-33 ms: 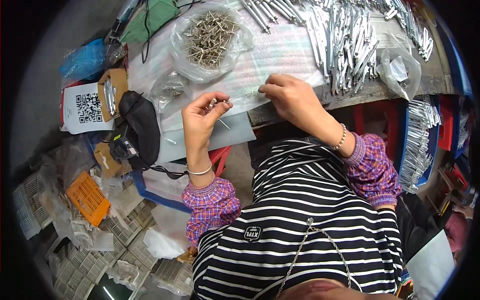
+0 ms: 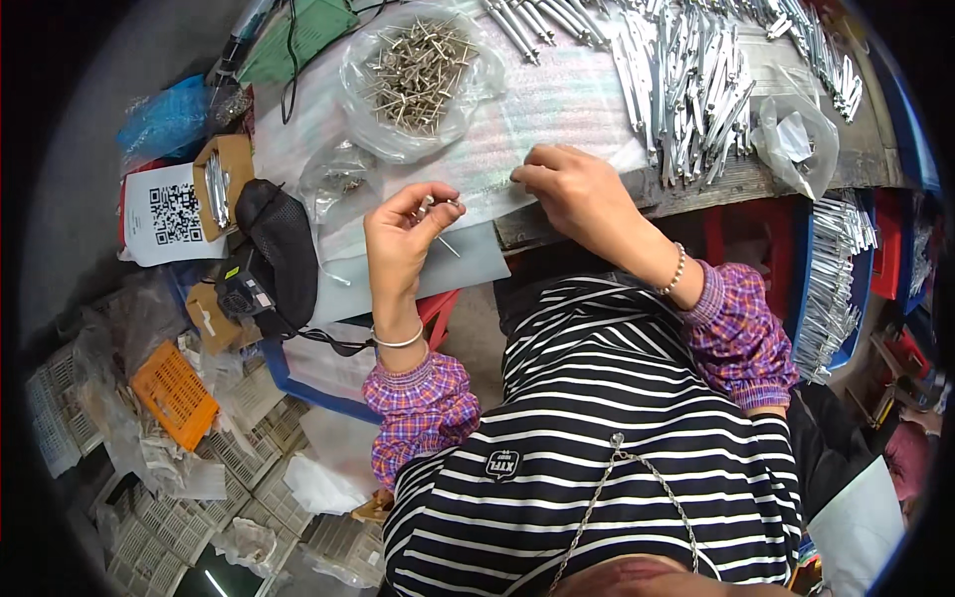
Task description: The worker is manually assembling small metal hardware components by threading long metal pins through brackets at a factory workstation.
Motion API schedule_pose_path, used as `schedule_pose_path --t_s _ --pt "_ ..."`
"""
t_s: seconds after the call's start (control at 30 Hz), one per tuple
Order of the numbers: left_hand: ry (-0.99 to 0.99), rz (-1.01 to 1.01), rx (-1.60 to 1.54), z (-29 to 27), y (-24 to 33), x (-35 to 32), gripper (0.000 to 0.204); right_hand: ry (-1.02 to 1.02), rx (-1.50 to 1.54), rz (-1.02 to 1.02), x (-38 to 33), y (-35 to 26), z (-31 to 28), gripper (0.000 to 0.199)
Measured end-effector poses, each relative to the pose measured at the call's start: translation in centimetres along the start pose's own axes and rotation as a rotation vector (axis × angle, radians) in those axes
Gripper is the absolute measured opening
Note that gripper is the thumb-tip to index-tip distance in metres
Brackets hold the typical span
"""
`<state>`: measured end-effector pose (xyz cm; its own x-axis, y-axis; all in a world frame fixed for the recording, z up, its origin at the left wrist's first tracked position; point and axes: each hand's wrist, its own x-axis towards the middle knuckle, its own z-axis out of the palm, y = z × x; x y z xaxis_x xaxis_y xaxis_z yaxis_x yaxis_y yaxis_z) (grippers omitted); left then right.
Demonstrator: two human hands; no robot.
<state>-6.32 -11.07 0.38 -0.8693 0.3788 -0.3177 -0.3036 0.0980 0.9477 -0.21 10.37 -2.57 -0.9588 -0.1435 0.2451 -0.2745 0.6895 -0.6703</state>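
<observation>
My left hand (image 2: 400, 237) is closed in a pinch at the near edge of the table, around a small silvery metal pin (image 2: 450, 245) whose thin shaft sticks out below the fingertips. A bit of bright metal also shows between thumb and forefinger. My right hand (image 2: 585, 194) hovers apart from it to the right, thumb and fingers pressed together; whatever they hold is too small to make out. Beyond the hands lies an open clear plastic bag heaped with similar metal pins (image 2: 423, 78). A smaller clear bag (image 2: 336, 184) with a few metal bits rests nearer my left hand.
Long silvery metal bars (image 2: 701, 104) lie piled at the back right, beside a crumpled clear bag (image 2: 796, 144). A blue bin (image 2: 831, 284) full of such bars stands at the right. A black pouch (image 2: 284, 254) and a cardboard box (image 2: 231, 174) sit left.
</observation>
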Motion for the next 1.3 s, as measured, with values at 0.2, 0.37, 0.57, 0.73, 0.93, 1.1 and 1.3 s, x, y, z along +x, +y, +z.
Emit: schedule_pose_path --t_s 0.2,0.37,0.57,0.73,0.93,1.1,1.3 --pt "-0.027 -0.008 0.049 -0.3 -0.8 -0.1 0.015 -0.052 -0.056 -0.047 0.8 0.5 1.4 0.021" --pt "-0.016 -0.023 0.101 -0.2 -0.9 0.1 0.015 -0.049 -0.034 -0.056 1.1 0.9 1.4 0.019" --pt "-0.009 -0.015 0.111 0.2 -1.0 0.3 0.016 -0.026 0.073 -0.004 1.3 1.6 0.8 0.015" --pt "0.02 0.019 0.121 0.8 -1.0 0.2 0.013 -0.12 0.49 0.338 1.1 1.3 -1.4 0.02" --pt "0.009 0.048 0.08 1.8 -1.0 0.0 0.014 -0.095 0.983 0.603 -0.2 1.0 -3.3 0.018" --pt "-0.016 0.03 0.061 3.1 -0.6 -0.3 0.014 -0.102 1.192 0.782 -1.0 0.4 -3.5 0.018" --pt "-0.023 0.108 0.033 5.1 0.0 -0.8 0.015 -0.068 1.618 0.901 -2.7 -0.4 -2.8 0.015"
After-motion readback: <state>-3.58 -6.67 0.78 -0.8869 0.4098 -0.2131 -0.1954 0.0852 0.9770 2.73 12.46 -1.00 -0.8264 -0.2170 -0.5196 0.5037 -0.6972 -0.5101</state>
